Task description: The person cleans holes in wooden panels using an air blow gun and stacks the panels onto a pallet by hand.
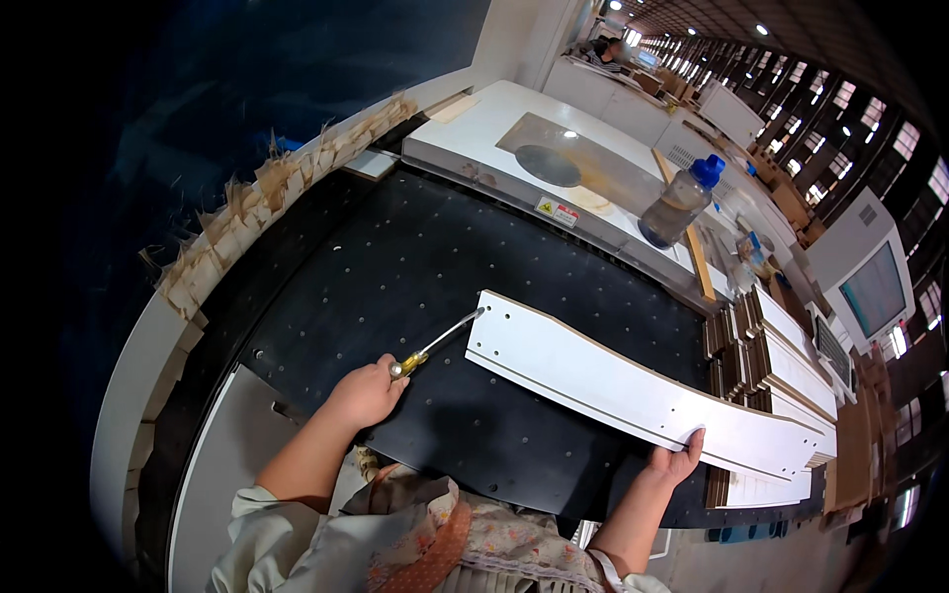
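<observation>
My left hand [364,395] is closed around the yellow handle of a screwdriver [407,366]. Its thin metal shaft points up and to the right, and the tip meets a corner hole at the left end of a long white board [593,371]. Several small holes dot both ends of this board, and a groove runs along its near edge. My right hand [680,459] grips that near edge toward the right end, thumb on top and the other fingers hidden beneath. The board lies slantwise above the black table [395,247] with its round studs.
Stacked white boards [781,366] stand at the right. Behind the table is a white machine top [465,148] bearing a blue-capped bottle [680,203]. Torn paper strips [267,198] line a curved edge at left. A monitor [870,282] stands far right; a person [605,54] sits in the distance.
</observation>
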